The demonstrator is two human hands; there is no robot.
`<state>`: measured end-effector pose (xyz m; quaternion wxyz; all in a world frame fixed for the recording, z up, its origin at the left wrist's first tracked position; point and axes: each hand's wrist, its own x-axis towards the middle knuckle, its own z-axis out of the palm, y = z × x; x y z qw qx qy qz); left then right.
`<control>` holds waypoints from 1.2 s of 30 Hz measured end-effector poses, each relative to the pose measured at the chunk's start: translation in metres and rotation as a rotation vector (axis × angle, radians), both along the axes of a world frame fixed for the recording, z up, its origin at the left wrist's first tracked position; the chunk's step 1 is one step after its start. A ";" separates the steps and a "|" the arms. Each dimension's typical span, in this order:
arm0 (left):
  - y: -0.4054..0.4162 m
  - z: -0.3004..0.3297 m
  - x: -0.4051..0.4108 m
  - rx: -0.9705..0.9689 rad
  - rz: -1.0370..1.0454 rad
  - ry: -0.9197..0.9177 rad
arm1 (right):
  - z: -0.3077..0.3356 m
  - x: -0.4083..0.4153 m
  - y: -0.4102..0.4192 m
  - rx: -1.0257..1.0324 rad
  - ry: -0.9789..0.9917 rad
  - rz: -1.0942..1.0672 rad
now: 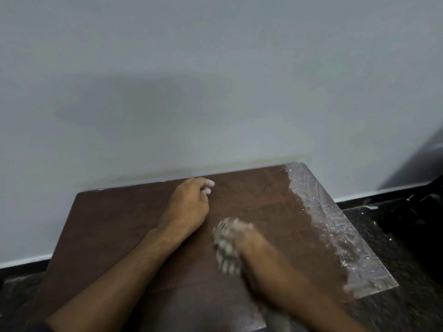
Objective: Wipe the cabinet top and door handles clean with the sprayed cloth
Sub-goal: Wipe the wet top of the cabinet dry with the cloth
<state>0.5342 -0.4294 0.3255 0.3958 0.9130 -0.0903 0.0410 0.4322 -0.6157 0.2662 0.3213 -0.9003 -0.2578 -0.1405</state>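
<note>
Your right hand (242, 238) is bunched around the cloth (226, 248), mid cabinet top (115, 226), blurred, so likely mid-swipe. Left hand (189, 204) rests behind the cloth near the wall (215, 80), fingers loosely curled, empty, probably bracing you. Dusty strip (335, 224) right of cloth looks unwiped. Handles not visible.

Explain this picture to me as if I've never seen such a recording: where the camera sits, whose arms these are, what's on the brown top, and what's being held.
There is one picture, from a camera worn on a person's head, looking forward and down. The two bare arms are that person's own. The brown surface is a cabinet top standing against a pale wall. Its right edge carries a whitish, dusty-looking strip. The left hand rests on the top near the wall, fingers loosely curled, holding nothing. The right hand is blurred and grips a light cloth against the top. No door handles show.
</note>
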 end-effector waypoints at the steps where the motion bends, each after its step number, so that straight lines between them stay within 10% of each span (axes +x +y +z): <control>1: 0.001 0.001 -0.002 0.002 0.008 0.003 | 0.008 0.019 -0.008 0.047 0.093 -0.087; 6: 0.013 0.001 -0.014 0.058 0.101 -0.028 | 0.023 0.116 0.013 -0.098 0.164 -0.421; 13: 0.028 -0.002 -0.018 0.157 0.197 -0.238 | 0.008 0.064 0.120 0.049 0.221 -0.067; 25: -0.032 0.001 -0.038 0.119 -0.129 -0.237 | 0.033 0.053 -0.022 -0.086 0.227 -0.603; 31: -0.059 0.010 -0.055 0.044 -0.186 -0.239 | 0.003 -0.069 0.023 -0.119 0.171 -0.154; 36: -0.068 -0.001 -0.085 0.079 -0.278 -0.198 | 0.004 -0.070 -0.067 -0.106 0.226 -0.609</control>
